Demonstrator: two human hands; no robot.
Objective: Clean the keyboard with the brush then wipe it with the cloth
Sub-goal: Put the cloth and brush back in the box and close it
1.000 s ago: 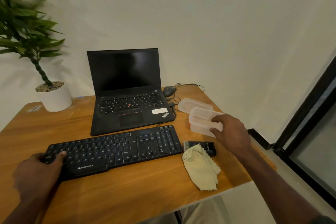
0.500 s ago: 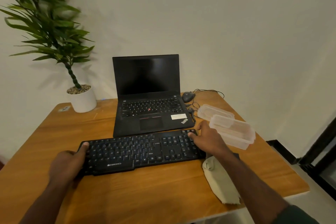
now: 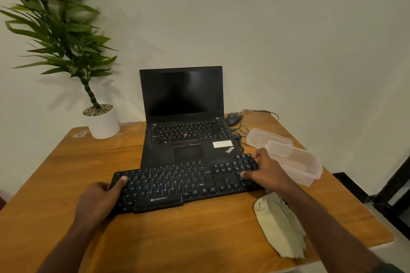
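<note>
Nearest the camera, two bare forearms reach forward over the wooden tabletop [image 3: 199, 235]. The left hand [image 3: 97, 201] grips the left end of the black keyboard [image 3: 177, 184], its thumb laid on the keys at the upper left corner and its fingers curled under the edge. The right hand [image 3: 266, 173] grips the right end, thumb resting on the number pad keys and the fingers wrapped around the far right corner. The keyboard lies across the middle of the tabletop, its right end angled slightly farther away than its left, and its far edge overlaps the front edge of the laptop [image 3: 184, 122].

Just beside the keyboard's right end, under the right forearm, a crumpled pale cloth [image 3: 279, 228] lies on the tabletop and stretches toward the near right corner. The brush cannot be made out; the right arm covers the spot next to the cloth.

Beyond the right hand sit two clear plastic containers [image 3: 295, 159], one partly stacked on the other, near the right edge. The laptop stands open behind the keyboard with a dark screen. To its right, a dark mouse [image 3: 233, 117] rests with its cable looping across the back corner. At the far left a potted plant [image 3: 102, 122] in a white pot stands against the pale wall.
</note>
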